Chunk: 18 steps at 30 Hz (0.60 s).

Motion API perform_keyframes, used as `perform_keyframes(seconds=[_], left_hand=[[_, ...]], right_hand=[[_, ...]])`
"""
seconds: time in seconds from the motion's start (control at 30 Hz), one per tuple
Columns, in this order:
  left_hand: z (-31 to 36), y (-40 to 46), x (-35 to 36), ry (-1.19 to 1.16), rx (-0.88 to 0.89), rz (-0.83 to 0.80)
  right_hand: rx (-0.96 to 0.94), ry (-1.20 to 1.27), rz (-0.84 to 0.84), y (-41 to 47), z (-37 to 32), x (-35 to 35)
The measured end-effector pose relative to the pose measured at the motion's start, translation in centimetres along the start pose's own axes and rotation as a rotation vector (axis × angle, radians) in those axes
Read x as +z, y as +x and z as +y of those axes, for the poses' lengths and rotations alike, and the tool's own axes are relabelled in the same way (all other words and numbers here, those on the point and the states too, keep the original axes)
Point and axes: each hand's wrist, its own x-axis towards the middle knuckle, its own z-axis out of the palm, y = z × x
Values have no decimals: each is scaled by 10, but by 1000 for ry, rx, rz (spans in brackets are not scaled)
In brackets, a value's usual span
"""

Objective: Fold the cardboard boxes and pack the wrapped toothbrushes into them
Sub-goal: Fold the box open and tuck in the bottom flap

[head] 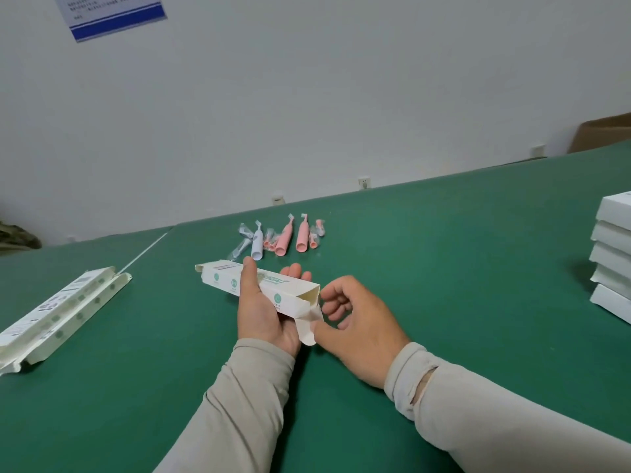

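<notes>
Your left hand point(259, 302) wraps the box point(263, 290) above the table point(444, 268); right hand point(355, 322) pinches its end flap point(307, 331). Crease that flap squarely before tucking.

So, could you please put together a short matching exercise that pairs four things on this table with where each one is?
Things:
1. open-ended box
2. flat unfolded boxes
3. stack of white boxes
4. toothbrushes

Places:
A. at the table's right edge
B. on the table beyond the hands
C. held in the left hand, right hand at its flap
D. lying at the table's left side

Pairs: 1-C, 2-D, 3-A, 4-B
</notes>
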Motion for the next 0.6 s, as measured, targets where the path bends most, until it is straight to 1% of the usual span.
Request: perform_keyframes(seconds=[0.17, 0.3, 0.4, 0.6], left_hand=[[0, 7, -2, -18, 10, 0], [-1, 7, -1, -31, -41, -1], [-3, 7, -1, -2, -19, -10], [-8, 5, 0, 19, -7, -44]], right_hand=[[-83, -45, -19, 1, -3, 2], [-57, 14, -12, 2, -5, 1], [-32, 53, 6, 3, -4, 0], [6, 38, 71, 6, -4, -3]])
